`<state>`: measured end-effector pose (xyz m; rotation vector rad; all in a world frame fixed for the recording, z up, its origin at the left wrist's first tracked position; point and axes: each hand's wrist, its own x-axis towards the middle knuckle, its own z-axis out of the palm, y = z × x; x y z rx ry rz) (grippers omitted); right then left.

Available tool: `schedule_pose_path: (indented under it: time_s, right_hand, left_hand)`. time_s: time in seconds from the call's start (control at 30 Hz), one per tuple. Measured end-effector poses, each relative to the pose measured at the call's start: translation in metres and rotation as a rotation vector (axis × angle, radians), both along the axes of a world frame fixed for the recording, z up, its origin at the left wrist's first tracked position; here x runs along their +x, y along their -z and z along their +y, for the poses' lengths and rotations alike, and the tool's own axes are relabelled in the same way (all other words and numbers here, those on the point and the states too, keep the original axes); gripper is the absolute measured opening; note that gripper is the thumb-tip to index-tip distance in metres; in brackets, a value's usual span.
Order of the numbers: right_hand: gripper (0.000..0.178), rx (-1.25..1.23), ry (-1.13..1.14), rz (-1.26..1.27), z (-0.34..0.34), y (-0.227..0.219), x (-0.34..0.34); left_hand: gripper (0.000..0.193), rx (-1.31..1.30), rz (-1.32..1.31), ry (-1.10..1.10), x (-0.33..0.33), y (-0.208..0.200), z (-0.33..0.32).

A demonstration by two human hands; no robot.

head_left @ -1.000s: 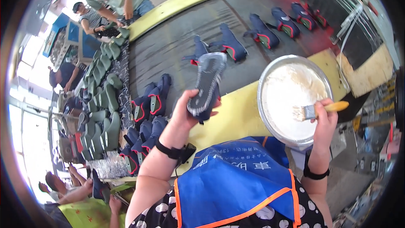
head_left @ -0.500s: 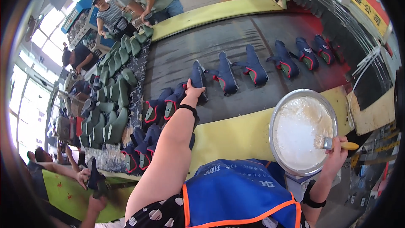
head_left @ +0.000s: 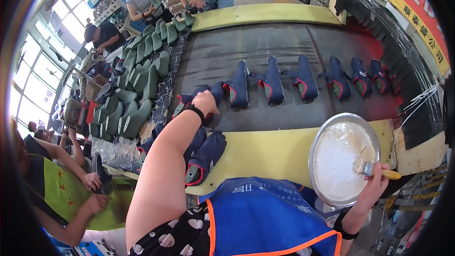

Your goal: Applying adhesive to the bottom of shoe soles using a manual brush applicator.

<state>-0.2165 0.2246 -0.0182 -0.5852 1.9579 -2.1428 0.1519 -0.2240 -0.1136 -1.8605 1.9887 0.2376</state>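
My left hand (head_left: pixel 205 102) reaches to the near left of a dark belt (head_left: pixel 218 47) and closes over the near end of a navy shoe upper (head_left: pixel 217 92); its fingertips are partly hidden. Another red-edged upper (head_left: pixel 182 103) lies just left of it. In my right hand (head_left: pixel 376 182) is a flat brush (head_left: pixel 390 174) with a yellow handle, its bristles in the white paste of a round metal bowl (head_left: pixel 311 161). To the right of my left hand, several navy uppers on green lasts, such as this nearest one (head_left: pixel 238 87), stand in a row along the belt.
More uppers (head_left: pixel 208 154) sit by my left forearm on the yellow ledge (head_left: pixel 256 154). Green shoe lasts (head_left: pixel 137 118) crowd the bench at left. A co-worker in a green apron (head_left: pixel 59 189) handles a dark shoe at lower left; others stand at the far left.
My left hand has let go of the upper now standing nearest in the row and moved left to another. The brush stays in my right hand. The view has shifted.
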Motion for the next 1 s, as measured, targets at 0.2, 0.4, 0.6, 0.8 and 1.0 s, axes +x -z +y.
schedule_pose_path:
  time_s: [0.2, 0.4, 0.6, 0.8, 1.0]
  right_hand:
    - [0.012, 0.027, 0.092, 0.001, -0.001, -0.004, 0.008]
    - [0.013, 0.074, 0.146, 0.101, 0.013, -0.02, 0.004]
    - [0.013, 0.033, 0.135, 0.033, 0.0, -0.02, 0.012]
    - [0.012, 0.03, 0.039, 0.041, -0.017, -0.019, 0.019]
    - [0.009, -0.05, 0.034, 0.037, -0.011, -0.003, 0.015]
  left_hand:
    - [0.063, -0.17, 0.133, 0.024, 0.025, 0.024, -0.017]
    - [0.067, -0.219, 0.17, -0.477, 0.081, 0.027, -0.046]
    - [0.093, -0.145, 0.205, -0.374, 0.085, 0.028, -0.05]
    - [0.098, -0.141, 0.456, -0.263, 0.081, 0.003, -0.066]
    - [0.075, -0.075, 1.33, -0.359, 0.052, -0.036, -0.026]
